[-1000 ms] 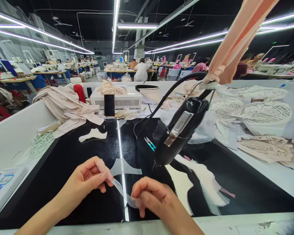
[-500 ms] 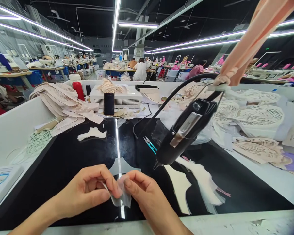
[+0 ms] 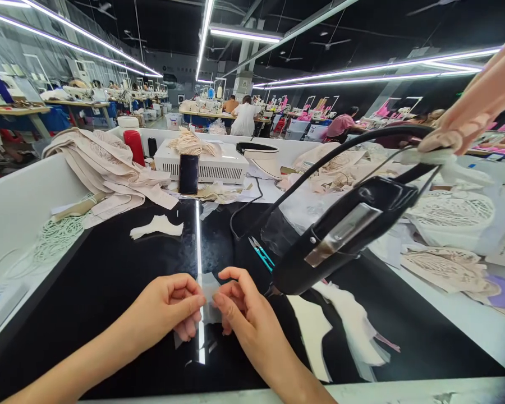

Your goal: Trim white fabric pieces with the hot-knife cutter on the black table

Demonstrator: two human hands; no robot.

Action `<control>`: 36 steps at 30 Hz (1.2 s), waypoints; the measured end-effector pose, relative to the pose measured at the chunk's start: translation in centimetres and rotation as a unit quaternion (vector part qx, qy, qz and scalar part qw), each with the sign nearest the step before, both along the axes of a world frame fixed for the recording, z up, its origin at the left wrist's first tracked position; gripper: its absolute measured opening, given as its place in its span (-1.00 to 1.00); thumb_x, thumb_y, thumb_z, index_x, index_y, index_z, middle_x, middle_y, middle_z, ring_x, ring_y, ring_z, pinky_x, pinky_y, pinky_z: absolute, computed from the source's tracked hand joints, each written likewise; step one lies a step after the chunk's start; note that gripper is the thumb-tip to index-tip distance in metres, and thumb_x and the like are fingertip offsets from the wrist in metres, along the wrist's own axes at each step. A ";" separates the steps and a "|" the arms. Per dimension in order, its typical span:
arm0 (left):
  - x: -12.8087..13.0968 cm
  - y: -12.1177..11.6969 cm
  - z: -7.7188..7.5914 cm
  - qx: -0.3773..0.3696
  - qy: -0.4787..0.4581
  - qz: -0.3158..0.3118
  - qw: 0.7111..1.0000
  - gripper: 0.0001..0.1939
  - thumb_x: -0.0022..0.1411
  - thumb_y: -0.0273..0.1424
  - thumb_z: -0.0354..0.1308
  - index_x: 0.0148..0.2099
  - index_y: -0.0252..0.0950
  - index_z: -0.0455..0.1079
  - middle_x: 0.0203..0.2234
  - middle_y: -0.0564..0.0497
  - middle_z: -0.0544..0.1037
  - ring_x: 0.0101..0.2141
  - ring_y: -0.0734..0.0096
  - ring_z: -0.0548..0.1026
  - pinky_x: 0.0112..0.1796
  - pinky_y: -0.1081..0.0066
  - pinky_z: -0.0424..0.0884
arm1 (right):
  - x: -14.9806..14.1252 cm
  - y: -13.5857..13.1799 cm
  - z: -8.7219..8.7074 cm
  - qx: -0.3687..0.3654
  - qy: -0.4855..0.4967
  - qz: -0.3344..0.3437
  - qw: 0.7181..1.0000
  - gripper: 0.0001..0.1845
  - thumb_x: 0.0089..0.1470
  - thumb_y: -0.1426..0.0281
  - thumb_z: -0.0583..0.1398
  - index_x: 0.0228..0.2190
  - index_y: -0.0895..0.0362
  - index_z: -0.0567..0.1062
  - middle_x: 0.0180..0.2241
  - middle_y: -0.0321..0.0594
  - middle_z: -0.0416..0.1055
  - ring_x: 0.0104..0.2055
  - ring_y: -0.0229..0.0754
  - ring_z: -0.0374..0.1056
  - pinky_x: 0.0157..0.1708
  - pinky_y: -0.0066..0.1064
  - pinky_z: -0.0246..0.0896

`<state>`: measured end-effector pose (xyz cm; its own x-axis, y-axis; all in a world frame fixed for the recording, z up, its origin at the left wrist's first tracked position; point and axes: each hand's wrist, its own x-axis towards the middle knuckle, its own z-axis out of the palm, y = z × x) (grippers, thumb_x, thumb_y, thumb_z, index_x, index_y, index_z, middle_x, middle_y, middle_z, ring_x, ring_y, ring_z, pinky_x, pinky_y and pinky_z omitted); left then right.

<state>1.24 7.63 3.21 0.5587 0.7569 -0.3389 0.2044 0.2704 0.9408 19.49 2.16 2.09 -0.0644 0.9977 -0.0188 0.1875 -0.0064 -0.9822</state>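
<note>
My left hand (image 3: 180,306) is closed, its thumb and fingertips pinching a small sheer whitish piece (image 3: 211,310), thin like mesh or film. Across from it, my right hand (image 3: 244,314) holds the other side of that piece between thumb and fingers, the index finger raised. Both hands are just above the black glossy board (image 3: 109,292). Another sheer cut piece lying on the board is mostly hidden behind my fingers. To the right, a black handheld tool (image 3: 340,235) with a pointed tip hangs tilted from a peach fabric strip (image 3: 480,95).
Teal thread snips (image 3: 261,253) lie behind the tool tip. Cream cut pieces (image 3: 311,331) and white fabric (image 3: 353,320) are at right, another white scrap (image 3: 157,226) at back left. Beige fabric (image 3: 105,168), a phone (image 3: 189,174) and a white vented box (image 3: 223,168) stand behind.
My hands came together, bringing the stretched sheer strip between them into a bunched, then flatter piece. In the view, the black tool has shifted right and tilted further.
</note>
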 end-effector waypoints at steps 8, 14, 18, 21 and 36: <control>0.4 0.6 -0.6 0.104 0.061 0.030 0.992 -0.75 0.23 -0.16 0.11 -0.22 -0.24 0.32 -0.56 0.18 0.41 -0.61 0.50 0.40 -0.60 0.53 0.33 | 0.8 0.0 -0.1 0.160 -0.235 -0.005 0.959 -0.79 0.35 0.45 0.03 -0.29 0.06 0.43 -0.34 -0.29 0.37 -0.31 -0.25 0.36 -0.34 -0.47 0.28; 0.1 0.6 -1.1 0.328 0.216 0.026 0.919 -0.93 0.35 -0.34 0.02 -0.12 -0.17 0.25 -0.46 0.19 0.45 -0.53 0.46 0.45 -0.46 0.47 0.29 | 0.9 1.2 -0.8 0.221 -0.337 -0.006 0.915 -0.80 0.33 0.52 0.05 -0.23 0.10 0.47 -0.32 -0.24 0.40 -0.33 -0.22 0.41 -0.31 -0.42 0.39; 0.0 0.5 -1.9 0.483 0.317 -0.026 0.816 -0.84 0.44 -0.36 -0.04 -0.25 -0.20 0.27 -0.46 0.15 0.44 -0.47 0.38 0.48 -0.44 0.40 0.24 | 0.9 1.4 -1.6 0.248 -0.394 -0.004 0.885 -0.79 0.30 0.56 0.07 -0.22 0.12 0.49 -0.33 -0.23 0.41 -0.38 -0.21 0.42 -0.37 -0.42 0.42; 0.0 0.4 -2.4 0.551 0.339 -0.049 0.761 -0.80 0.47 -0.37 -0.06 -0.24 -0.21 0.32 -0.44 0.13 0.44 -0.43 0.34 0.51 -0.42 0.38 0.26 | 0.9 1.4 -2.2 0.261 -0.432 -0.010 0.863 -0.78 0.29 0.56 0.06 -0.19 0.12 0.49 -0.35 -0.23 0.41 -0.41 -0.21 0.42 -0.43 -0.43 0.40; -0.1 0.4 -3.4 0.590 0.348 -0.043 0.727 -0.74 0.49 -0.38 -0.11 -0.23 -0.22 0.37 -0.47 0.12 0.41 -0.48 0.37 0.48 -0.48 0.38 0.23 | 0.7 1.5 -3.2 0.290 -0.485 -0.020 0.825 -0.65 0.05 0.69 0.26 -0.15 0.13 0.48 -0.35 -0.27 0.41 -0.40 -0.16 0.44 -0.42 -0.38 0.46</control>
<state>1.12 7.99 -0.21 0.6252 0.7223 0.2957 0.7101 -0.6836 0.1684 20.15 3.71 -1.14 -0.2670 0.8575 0.4397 0.8975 0.3874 -0.2107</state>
